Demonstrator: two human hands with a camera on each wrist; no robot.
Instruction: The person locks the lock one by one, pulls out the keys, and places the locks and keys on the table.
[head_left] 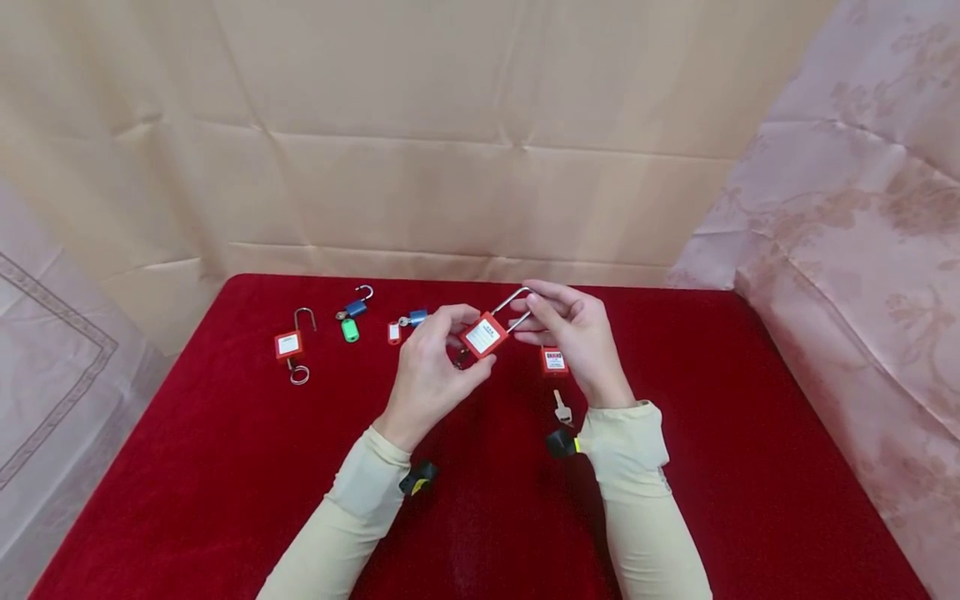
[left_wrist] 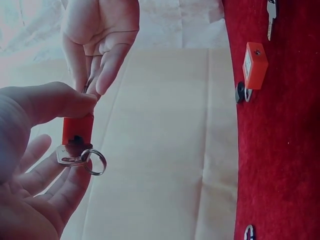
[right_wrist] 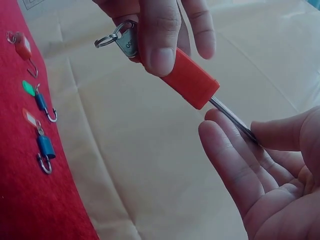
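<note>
Above the red table [head_left: 225, 467], both hands hold a red padlock [head_left: 483, 335] with a long steel shackle [head_left: 516, 305]. My left hand [head_left: 450, 333] grips the red body [right_wrist: 185, 75] between thumb and fingers. A key on a ring [left_wrist: 82, 157] sits in the lock's underside. My right hand [head_left: 528, 312] pinches the shackle [right_wrist: 232, 120] between thumb and fingers. The padlock body [left_wrist: 77, 131] points away from the left palm.
On the cloth lie a second red padlock [head_left: 288, 343] with an open shackle and a ring, a blue padlock [head_left: 356, 308] with a green tag, another blue padlock [head_left: 414, 317] with a red tag, a third red padlock [head_left: 554, 360] and a loose key [head_left: 562, 408]. Beige and pink cloths surround the table.
</note>
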